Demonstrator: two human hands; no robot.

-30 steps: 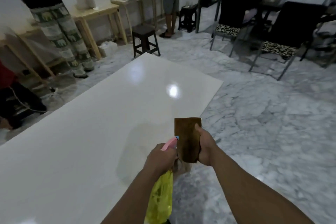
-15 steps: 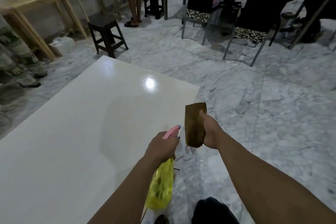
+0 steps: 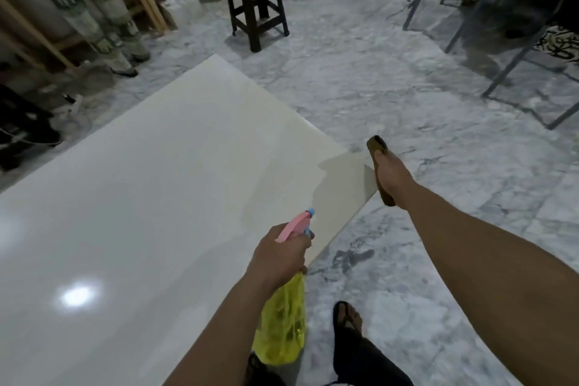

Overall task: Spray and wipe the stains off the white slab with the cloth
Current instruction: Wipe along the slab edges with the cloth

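Left hand (image 3: 282, 252) clamps the yellow, pink-headed spray bottle (image 3: 283, 323) at the glossy white slab's (image 3: 141, 213) near edge, while right hand (image 3: 393, 178) pinches a folded brown cloth (image 3: 377, 160) beside its corner.

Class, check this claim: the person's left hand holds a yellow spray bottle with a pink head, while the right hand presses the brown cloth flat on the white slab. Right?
Not quite. The head view shows the right hand holding the brown cloth off the white slab, beyond its corner. The left hand does hold the yellow spray bottle.

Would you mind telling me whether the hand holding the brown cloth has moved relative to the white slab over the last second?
Yes. The right hand with the cloth has swung outward to the slab's right edge near its corner, away from the spray bottle it was beside earlier.
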